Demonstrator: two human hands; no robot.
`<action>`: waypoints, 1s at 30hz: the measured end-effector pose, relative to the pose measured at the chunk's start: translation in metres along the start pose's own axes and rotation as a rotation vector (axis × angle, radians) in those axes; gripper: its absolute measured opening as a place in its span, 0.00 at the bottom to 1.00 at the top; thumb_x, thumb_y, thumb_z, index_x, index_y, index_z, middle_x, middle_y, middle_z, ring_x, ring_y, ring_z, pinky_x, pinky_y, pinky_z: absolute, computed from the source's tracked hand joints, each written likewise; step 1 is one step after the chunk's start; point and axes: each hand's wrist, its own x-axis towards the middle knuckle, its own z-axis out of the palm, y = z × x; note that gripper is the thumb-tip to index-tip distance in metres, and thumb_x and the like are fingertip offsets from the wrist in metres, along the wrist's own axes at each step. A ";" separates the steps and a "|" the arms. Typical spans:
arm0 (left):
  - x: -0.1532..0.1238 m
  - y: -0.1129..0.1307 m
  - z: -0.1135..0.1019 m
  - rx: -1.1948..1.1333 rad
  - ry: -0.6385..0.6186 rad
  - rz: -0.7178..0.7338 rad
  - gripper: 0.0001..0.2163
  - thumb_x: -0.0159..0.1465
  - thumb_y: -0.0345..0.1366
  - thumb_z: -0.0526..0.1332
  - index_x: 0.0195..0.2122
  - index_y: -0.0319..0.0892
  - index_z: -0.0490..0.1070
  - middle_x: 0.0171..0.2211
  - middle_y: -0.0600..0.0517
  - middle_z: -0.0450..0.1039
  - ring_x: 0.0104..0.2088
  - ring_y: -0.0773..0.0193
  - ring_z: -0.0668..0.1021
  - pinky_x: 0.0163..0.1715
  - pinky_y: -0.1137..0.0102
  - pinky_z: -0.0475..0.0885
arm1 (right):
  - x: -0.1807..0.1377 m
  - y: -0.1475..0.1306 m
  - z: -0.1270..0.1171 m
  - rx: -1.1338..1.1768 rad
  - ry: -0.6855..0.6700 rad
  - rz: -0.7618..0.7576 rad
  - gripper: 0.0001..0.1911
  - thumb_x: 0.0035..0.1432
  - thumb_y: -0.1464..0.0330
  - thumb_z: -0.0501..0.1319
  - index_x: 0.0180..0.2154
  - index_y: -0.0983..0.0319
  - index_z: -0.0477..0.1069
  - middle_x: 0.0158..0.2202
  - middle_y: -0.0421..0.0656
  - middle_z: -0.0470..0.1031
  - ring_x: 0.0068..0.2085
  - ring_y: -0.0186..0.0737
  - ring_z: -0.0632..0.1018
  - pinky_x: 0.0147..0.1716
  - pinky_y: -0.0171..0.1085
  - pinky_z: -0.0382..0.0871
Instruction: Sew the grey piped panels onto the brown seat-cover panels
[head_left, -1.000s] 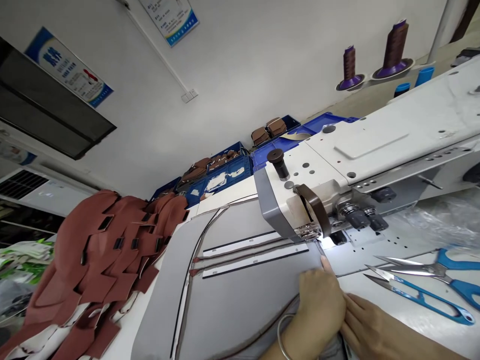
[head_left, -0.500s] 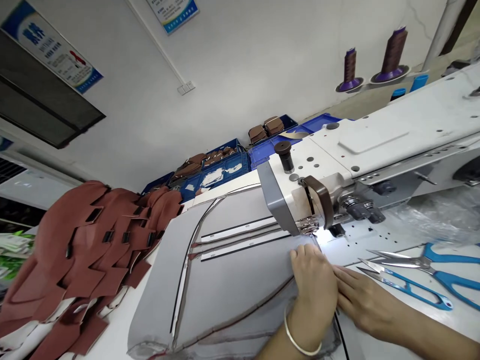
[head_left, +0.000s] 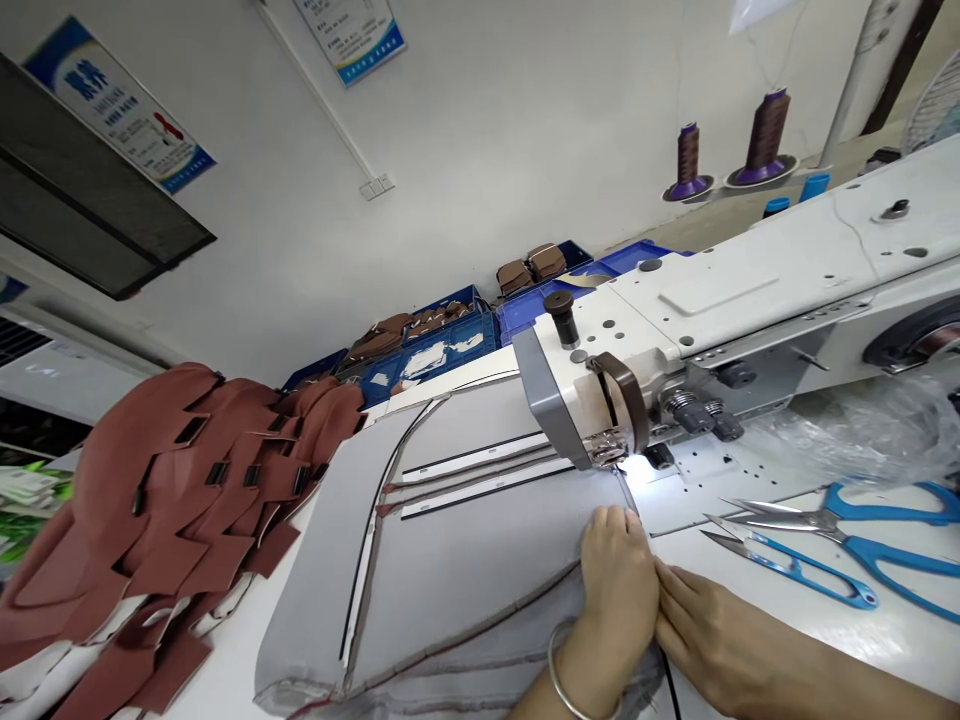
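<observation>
A grey sewn cover (head_left: 465,570) with red-brown seams and white-and-black strips lies wrong side up under the head of a sewing machine (head_left: 607,400). My left hand (head_left: 619,575), with a bangle at the wrist, has its fingers curled over the cover's right edge, just in front of the lit needle area. Right against it, my right hand (head_left: 701,620) pinches the same edge, its thumb hidden. The needle and presser foot are only partly visible.
Blue-handled scissors (head_left: 832,520) and thread snips (head_left: 795,570) lie right of my hands, below crumpled clear plastic (head_left: 862,430). Red-brown cover pieces (head_left: 225,470) are piled at left. Blue crates (head_left: 450,350) and thread cones (head_left: 769,135) stand behind.
Both hands have slid a little toward me along the cover's edge, away from the needle area. The camera view has shifted slightly, showing more of the machine arm.
</observation>
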 end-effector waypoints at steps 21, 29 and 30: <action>0.028 -0.023 -0.035 -0.012 -0.110 0.063 0.08 0.62 0.24 0.54 0.32 0.40 0.71 0.31 0.50 0.67 0.36 0.60 0.69 0.34 0.68 0.64 | -0.007 0.012 0.017 -0.053 0.139 0.014 0.15 0.54 0.78 0.52 0.39 0.74 0.75 0.44 0.62 0.75 0.49 0.58 0.75 0.49 0.50 0.71; 0.033 -0.015 -0.026 0.046 -0.061 0.147 0.07 0.57 0.20 0.54 0.29 0.38 0.67 0.29 0.49 0.64 0.34 0.60 0.67 0.33 0.67 0.65 | -0.003 0.013 0.025 -0.024 0.092 0.004 0.15 0.53 0.79 0.52 0.38 0.74 0.75 0.41 0.63 0.75 0.48 0.58 0.75 0.49 0.53 0.70; 0.033 -0.014 -0.025 0.043 -0.046 0.135 0.08 0.57 0.19 0.54 0.29 0.38 0.67 0.29 0.49 0.64 0.34 0.60 0.67 0.33 0.67 0.65 | -0.002 0.014 0.025 -0.026 0.090 -0.002 0.15 0.52 0.79 0.52 0.38 0.74 0.75 0.41 0.63 0.75 0.47 0.58 0.75 0.49 0.54 0.70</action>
